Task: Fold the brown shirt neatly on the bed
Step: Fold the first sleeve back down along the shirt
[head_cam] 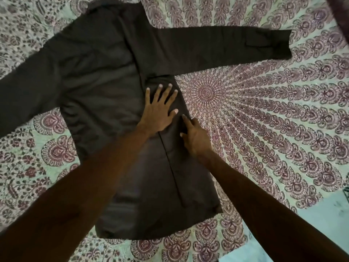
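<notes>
The brown shirt [98, 87] lies spread flat on the bed, collar at the top, hem near me. Its right side is folded in over the body, and the right sleeve [217, 48] stretches out to the right across the bedsheet. The left sleeve runs off toward the left edge of the view. My left hand [160, 108] presses flat on the folded panel with fingers spread. My right hand [194, 136] rests just beside it on the shirt's right edge, index finger and thumb touching the cloth, the other fingers loosely curled.
A bedsheet [264, 120] with a maroon and pale green mandala print covers the bed all around the shirt. A plain pale patch [324, 214] shows at the lower right corner. A dark blurred object sits at the top right corner.
</notes>
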